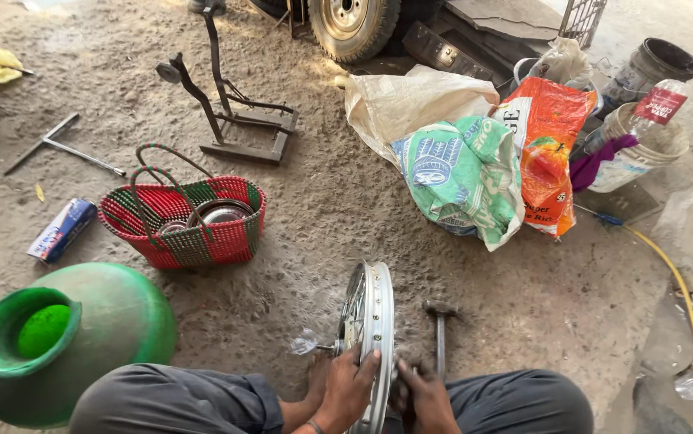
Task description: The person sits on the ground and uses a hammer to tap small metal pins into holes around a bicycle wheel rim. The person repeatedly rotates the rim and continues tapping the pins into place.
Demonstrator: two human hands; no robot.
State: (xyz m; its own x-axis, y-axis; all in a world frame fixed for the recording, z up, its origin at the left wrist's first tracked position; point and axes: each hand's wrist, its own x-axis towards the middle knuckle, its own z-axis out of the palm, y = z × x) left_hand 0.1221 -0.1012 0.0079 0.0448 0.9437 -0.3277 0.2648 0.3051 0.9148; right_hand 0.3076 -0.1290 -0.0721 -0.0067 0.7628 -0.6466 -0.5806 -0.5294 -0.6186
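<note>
Both hands grip an upright wheel rim (369,321) standing on the dirt floor (322,193). The left hand (348,387) is closed around its near edge, the right hand (425,394) curled against its side. A hammer (440,333) lies just beside.

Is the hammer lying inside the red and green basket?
No, the hammer lies on the ground beside the wheel rim, apart from the basket.

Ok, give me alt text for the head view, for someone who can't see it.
Both hands, left hand and right hand, grasp a spoked metal wheel rim standing upright on sandy ground between the person's knees. A hammer lies just right of the rim, a green pot and a red-green woven basket to the left, and printed sacks and buckets beyond.
</note>
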